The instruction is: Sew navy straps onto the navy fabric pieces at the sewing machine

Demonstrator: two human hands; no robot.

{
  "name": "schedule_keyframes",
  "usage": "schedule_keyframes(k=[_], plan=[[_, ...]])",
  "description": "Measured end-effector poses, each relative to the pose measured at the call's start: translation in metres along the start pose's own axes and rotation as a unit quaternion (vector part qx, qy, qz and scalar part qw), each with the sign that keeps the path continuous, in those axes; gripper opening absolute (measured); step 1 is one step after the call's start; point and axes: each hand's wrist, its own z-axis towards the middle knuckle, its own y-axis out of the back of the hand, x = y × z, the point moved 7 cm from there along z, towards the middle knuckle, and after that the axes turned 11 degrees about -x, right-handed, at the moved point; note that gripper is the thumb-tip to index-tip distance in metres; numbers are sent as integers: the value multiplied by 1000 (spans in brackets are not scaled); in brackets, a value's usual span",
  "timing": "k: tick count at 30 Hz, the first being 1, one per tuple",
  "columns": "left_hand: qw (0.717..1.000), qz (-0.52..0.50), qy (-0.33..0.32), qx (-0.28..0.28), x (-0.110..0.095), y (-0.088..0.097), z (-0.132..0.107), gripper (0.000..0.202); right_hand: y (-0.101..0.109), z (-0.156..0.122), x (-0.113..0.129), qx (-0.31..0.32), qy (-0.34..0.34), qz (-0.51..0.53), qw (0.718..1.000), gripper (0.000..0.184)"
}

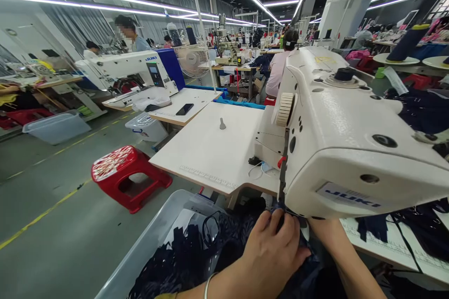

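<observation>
My left hand (271, 247) is curled on dark navy fabric (242, 231) just below the head of a white JUKI sewing machine (336, 149). The fingers press the cloth toward the needle area. My right forearm (345, 261) runs up under the machine head. The right hand itself is hidden behind the machine body. A bracelet sits on my left wrist.
A clear plastic bin (147, 247) with dark fabric and straps stands at my lower left. The white work table (210, 145) extends left, with a red stool (128, 175) on the floor beside it. Other machines and seated workers (278, 65) fill the hall beyond.
</observation>
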Motion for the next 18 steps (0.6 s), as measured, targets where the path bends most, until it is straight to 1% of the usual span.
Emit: schedule_keyframes(k=[3,8,14,18], plan=[[1000,-10,-3,16,2,0,-3,48,0,-1,-3,-7,0,-6,1000,22],[999,-23,0,29,5,0,-6,50,-3,-1,-5,-8,-5,-1,1000,24],[999,-23,-17,44,2,1,-6,46,-5,0,-2,1,-10,18,1000,22],[998,-26,-19,46,0,0,-8,42,-2,2,-1,4,-19,32,999,27]])
